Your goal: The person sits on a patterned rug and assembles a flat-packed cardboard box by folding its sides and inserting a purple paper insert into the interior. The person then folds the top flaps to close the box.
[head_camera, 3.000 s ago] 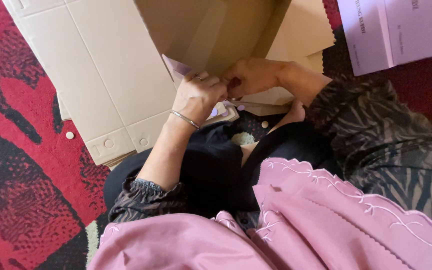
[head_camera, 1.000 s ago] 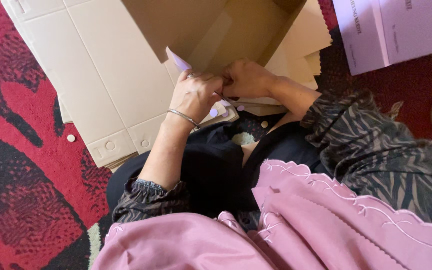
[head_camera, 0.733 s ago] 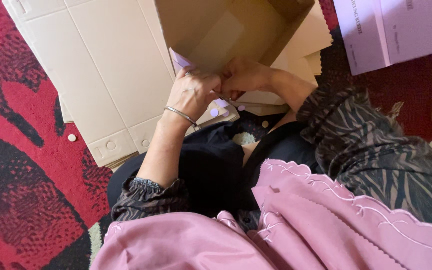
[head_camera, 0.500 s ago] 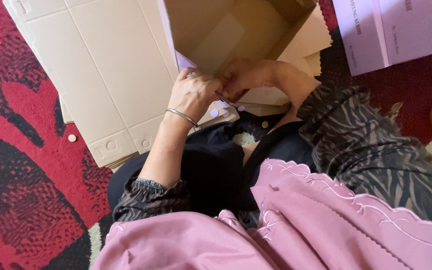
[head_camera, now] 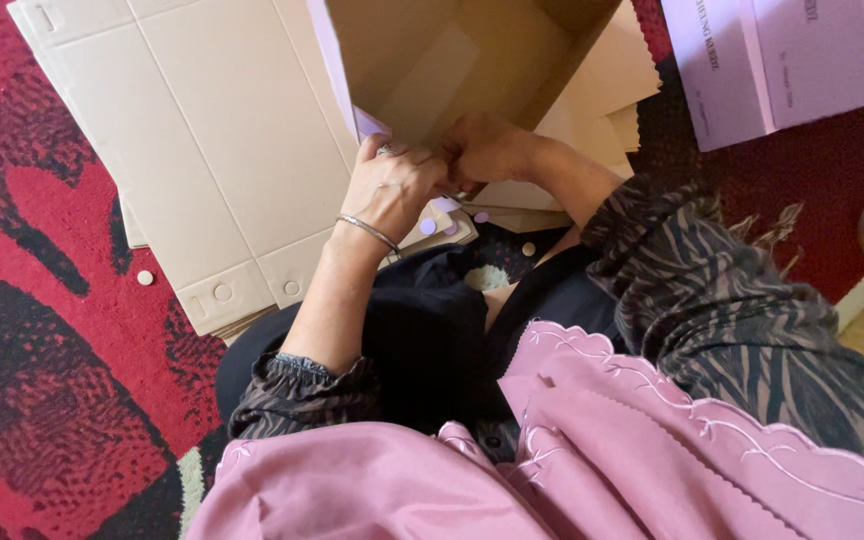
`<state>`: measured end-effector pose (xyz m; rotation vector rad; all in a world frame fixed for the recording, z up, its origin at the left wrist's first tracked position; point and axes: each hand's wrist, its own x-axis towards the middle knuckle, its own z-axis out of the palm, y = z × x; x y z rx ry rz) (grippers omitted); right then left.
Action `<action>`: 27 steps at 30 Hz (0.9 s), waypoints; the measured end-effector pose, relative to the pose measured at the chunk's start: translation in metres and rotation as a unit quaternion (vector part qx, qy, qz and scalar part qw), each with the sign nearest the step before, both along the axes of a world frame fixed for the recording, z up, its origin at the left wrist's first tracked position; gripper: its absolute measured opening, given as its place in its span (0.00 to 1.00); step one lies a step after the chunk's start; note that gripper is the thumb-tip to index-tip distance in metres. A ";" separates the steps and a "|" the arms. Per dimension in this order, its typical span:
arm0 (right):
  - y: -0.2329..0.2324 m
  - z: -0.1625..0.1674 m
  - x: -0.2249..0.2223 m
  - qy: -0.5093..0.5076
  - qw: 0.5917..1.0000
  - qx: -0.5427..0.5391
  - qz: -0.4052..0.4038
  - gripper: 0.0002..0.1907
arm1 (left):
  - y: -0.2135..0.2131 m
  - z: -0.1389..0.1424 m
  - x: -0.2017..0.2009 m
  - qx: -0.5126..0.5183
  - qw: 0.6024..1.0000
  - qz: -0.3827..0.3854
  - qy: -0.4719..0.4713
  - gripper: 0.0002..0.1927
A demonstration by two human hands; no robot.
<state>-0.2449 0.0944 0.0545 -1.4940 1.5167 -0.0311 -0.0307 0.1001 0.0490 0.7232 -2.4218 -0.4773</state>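
The half-folded cardboard box (head_camera: 452,60), brown inside with a lilac outer face, stands tilted at the top middle of the view, its open mouth turned toward the person. Both hands meet at the near lower edge of the box. The left hand (head_camera: 392,185), with a thin metal bangle (head_camera: 369,233) on its wrist, has its fingers curled over a lilac flap of the box; the right hand (head_camera: 487,150) sits touching it, just to the right, fingers closed on the same edge. So the two hands are together, both clamped on the box, knuckles touching.

Left of the box, and partly under it, lies a stack of flat cardboard blanks (head_camera: 192,150), pale beige with creases and punched round holes. Behind the box on the right more beige sheets (head_camera: 602,90) fan out. Farther right of the box sits a lilac printed carton (head_camera: 782,60). All of this rests on a red and black patterned carpet (head_camera: 42,330). Small round cardboard punch-outs (head_camera: 145,277) lie on the carpet left of the blanks. Nearest the camera, below the box, a pink embroidered cloth (head_camera: 602,450) drapes over the person's dark clothes.
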 end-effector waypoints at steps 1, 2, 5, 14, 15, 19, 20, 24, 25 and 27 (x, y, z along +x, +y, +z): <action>-0.001 0.000 -0.002 0.001 1.000 -0.002 0.001 0.07 | 0.000 -0.002 -0.001 -0.002 1.000 0.003 0.005 0.02; -0.001 0.000 -0.003 0.001 1.000 -0.004 0.002 0.07 | 0.000 -0.003 -0.002 -0.004 1.000 0.004 0.009 0.02; 0.002 0.014 -0.008 0.028 0.988 -0.134 0.072 0.07 | 0.001 -0.008 -0.002 -0.002 1.000 0.026 0.010 0.03; 0.070 0.040 0.019 0.201 0.861 -0.461 0.078 0.18 | 0.003 -0.016 -0.009 -0.100 0.992 0.083 0.010 0.03; 0.071 0.036 0.020 0.213 0.870 -0.438 0.079 0.16 | 0.004 -0.016 -0.010 -0.108 0.991 0.084 0.010 0.03; 0.069 0.019 0.022 0.223 0.871 -0.429 0.080 0.14 | 0.003 -0.015 -0.009 -0.111 0.990 0.081 -0.008 0.04; 0.069 0.014 0.022 0.219 0.865 -0.445 0.078 0.13 | 0.003 -0.015 -0.009 -0.102 0.992 0.076 -0.015 0.05; 0.070 -0.004 0.026 0.251 0.856 -0.446 0.071 0.13 | 0.003 -0.020 -0.008 -0.111 0.991 0.076 -0.026 0.04; 0.067 -0.009 0.027 0.243 0.859 -0.446 0.062 0.12 | 0.003 -0.021 -0.009 -0.114 0.990 0.080 -0.018 0.04; 0.063 -0.012 0.025 0.225 0.862 -0.451 0.057 0.12 | 0.001 -0.023 -0.010 -0.116 0.989 0.087 -0.013 0.04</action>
